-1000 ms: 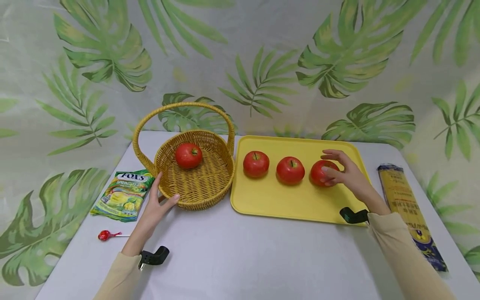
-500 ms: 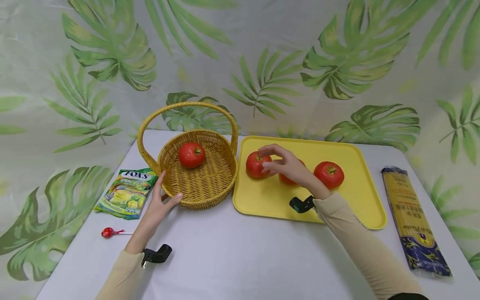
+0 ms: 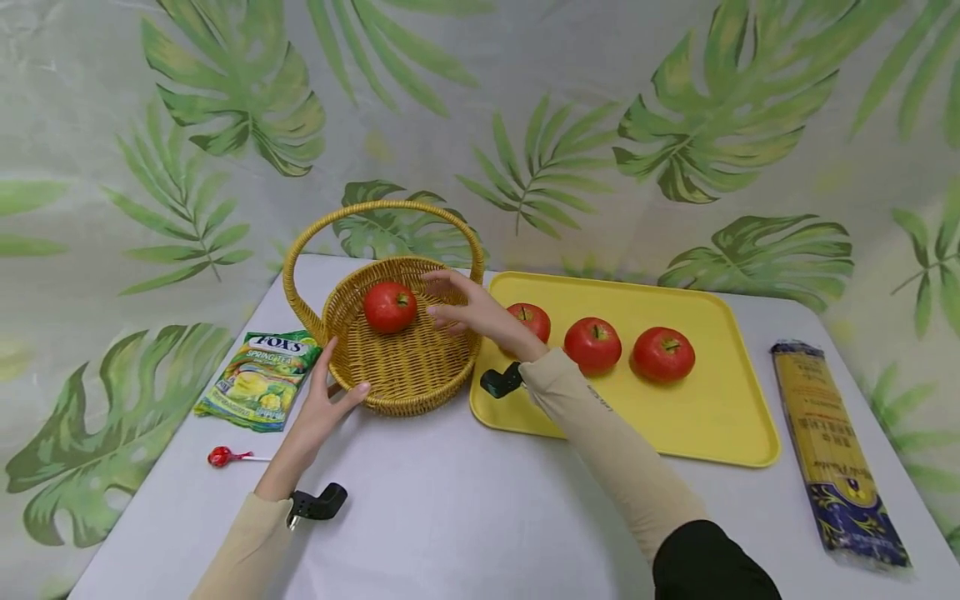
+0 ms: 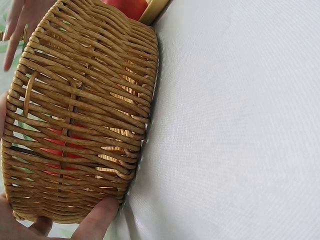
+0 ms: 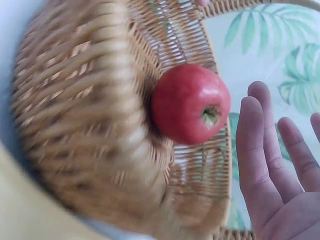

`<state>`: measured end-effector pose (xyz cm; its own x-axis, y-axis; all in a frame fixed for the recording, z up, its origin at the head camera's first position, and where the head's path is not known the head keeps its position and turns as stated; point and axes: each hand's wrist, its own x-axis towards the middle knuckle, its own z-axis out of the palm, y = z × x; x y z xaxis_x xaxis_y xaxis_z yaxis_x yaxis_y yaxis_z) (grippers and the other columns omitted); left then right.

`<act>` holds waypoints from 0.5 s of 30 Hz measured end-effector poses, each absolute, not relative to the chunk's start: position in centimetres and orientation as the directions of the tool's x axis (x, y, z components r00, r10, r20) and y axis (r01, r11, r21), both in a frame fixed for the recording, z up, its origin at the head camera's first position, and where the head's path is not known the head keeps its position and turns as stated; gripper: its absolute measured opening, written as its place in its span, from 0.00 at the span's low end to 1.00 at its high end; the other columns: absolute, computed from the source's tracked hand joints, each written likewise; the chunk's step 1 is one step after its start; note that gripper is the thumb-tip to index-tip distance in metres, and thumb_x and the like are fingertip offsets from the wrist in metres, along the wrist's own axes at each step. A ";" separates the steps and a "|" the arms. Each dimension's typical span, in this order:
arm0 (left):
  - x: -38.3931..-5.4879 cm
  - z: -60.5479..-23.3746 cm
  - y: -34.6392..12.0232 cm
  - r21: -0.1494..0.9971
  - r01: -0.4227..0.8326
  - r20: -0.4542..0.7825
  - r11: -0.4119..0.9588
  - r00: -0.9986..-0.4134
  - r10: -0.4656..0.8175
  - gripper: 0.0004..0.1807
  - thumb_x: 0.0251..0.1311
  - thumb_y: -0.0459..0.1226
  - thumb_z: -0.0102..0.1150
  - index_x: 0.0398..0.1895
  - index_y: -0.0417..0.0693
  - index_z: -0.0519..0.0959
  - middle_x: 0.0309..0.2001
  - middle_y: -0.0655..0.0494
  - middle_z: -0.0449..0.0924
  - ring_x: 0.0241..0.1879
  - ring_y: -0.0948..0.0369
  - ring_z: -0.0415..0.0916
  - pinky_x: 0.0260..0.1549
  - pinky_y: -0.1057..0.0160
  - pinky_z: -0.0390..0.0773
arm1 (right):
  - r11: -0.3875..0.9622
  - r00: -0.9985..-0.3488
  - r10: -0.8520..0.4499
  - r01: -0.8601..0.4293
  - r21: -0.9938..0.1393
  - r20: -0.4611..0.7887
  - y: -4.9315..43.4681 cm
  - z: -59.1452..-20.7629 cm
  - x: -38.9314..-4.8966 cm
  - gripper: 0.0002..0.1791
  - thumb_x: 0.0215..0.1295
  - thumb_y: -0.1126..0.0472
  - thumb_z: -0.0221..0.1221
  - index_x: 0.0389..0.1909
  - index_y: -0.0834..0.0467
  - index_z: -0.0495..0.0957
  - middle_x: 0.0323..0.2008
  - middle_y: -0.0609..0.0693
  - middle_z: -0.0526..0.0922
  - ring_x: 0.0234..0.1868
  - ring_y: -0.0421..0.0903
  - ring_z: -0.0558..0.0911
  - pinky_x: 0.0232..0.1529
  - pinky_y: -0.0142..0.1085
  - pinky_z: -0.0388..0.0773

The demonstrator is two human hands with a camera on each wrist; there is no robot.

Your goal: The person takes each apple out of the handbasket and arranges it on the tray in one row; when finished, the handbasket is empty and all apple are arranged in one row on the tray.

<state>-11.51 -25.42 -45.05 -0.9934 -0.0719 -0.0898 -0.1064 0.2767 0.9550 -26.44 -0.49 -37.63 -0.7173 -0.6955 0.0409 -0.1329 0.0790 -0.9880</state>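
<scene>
A red apple (image 3: 390,307) sits inside a round wicker basket (image 3: 405,406) with a tall arched handle. My right hand (image 3: 472,312) is over the basket's right side, just right of that apple, holding nothing. In the right wrist view its fingers (image 5: 252,145) are extended and apart from the apple (image 5: 190,103). My left hand (image 3: 321,408) rests against the basket's front left, thumb and forefinger spread along the outside; the left wrist view shows the thumb (image 4: 100,217) touching the woven wall (image 4: 80,100).
A yellow tray (image 3: 705,433) right of the basket bears three apples, one partly behind my right hand. A noodle packet (image 3: 840,454) lies at far right. At left are a FOX'S candy bag (image 3: 258,382) and a red lollipop (image 3: 221,456). A leaf-print cloth (image 3: 555,167) hangs behind.
My right hand has moved left from the rightmost apple, across the tray, to above the basket. The apples stay in place, and my left hand stays at the basket. The view has shifted slightly.
</scene>
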 end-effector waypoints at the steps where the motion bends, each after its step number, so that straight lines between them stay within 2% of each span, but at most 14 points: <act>1: -11.5 -45.1 -25.4 0.954 -0.106 -0.089 0.279 -0.993 -0.073 0.48 0.65 0.44 0.57 0.76 0.67 0.33 0.75 0.48 0.24 0.68 0.33 0.41 0.58 0.31 0.54 | 0.076 -0.722 -0.691 -0.116 -0.990 0.031 -1.0 -37.6 -26.6 0.28 0.69 0.60 0.57 0.68 0.51 0.63 0.61 0.52 0.68 0.45 0.58 0.81 0.42 0.50 0.79; 8: -11.5 -45.3 -25.5 0.955 -0.103 -0.085 0.280 -0.993 -0.078 0.48 0.65 0.44 0.57 0.76 0.66 0.34 0.75 0.48 0.24 0.67 0.33 0.42 0.57 0.30 0.54 | 0.036 -0.752 -0.658 0.022 -0.999 -0.040 -3.6 -37.7 -27.9 0.32 0.69 0.60 0.56 0.72 0.53 0.57 0.66 0.60 0.61 0.50 0.66 0.77 0.50 0.57 0.74; 15: -11.5 -45.0 -25.4 0.954 -0.117 -0.098 0.278 -0.992 -0.080 0.48 0.65 0.44 0.57 0.76 0.65 0.34 0.75 0.48 0.24 0.68 0.33 0.41 0.58 0.31 0.53 | 0.050 -0.766 -0.626 0.146 -0.988 -0.145 -5.2 -39.0 -28.7 0.35 0.69 0.59 0.57 0.73 0.50 0.53 0.69 0.58 0.56 0.52 0.66 0.77 0.55 0.59 0.68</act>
<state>-11.50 -25.39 -44.96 -0.9919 -0.0800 -0.0982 -0.1168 0.2777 0.9535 -28.68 -5.19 -38.96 -0.7661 -0.6262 -0.1449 0.1462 0.0497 -0.9880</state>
